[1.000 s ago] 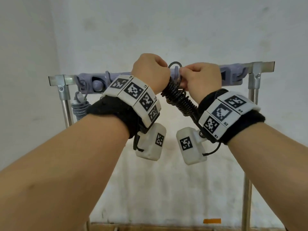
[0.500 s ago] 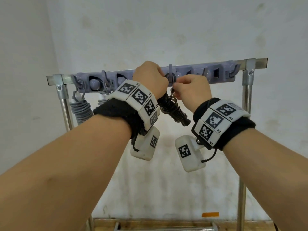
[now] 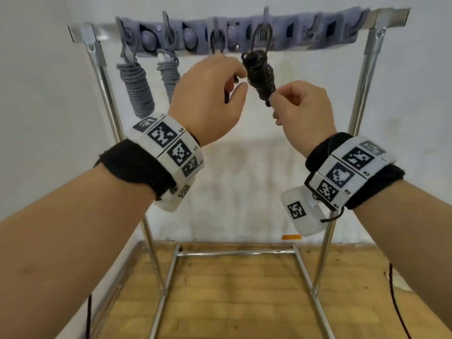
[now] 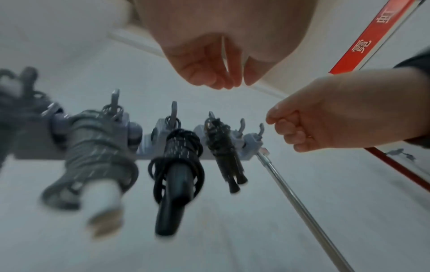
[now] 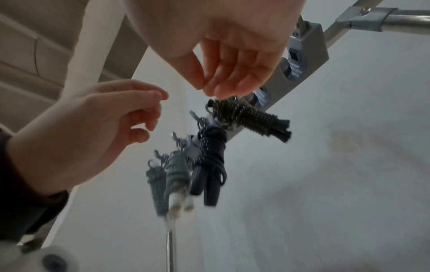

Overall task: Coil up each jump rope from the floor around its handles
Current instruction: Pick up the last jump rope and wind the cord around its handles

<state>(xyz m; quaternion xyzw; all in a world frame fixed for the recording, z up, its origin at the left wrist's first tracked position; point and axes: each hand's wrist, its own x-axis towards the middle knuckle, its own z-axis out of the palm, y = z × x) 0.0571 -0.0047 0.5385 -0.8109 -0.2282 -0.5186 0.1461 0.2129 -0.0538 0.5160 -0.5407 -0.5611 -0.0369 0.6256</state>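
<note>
Head cam level, facing rack (image 3: 362, 99) and wall. Wrist cams close, looking up. All three share hanging rope bundles (image 3: 259, 77).

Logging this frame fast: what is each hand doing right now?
Left hand: open, fingers loosely curled, holding nothing.
Right hand: open, fingers loosely curled beside the hanging black jump rope, holding nothing.

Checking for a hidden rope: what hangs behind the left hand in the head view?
The left hand covers a coiled black rope; the left wrist view shows it hanging on the hook rack.
</note>
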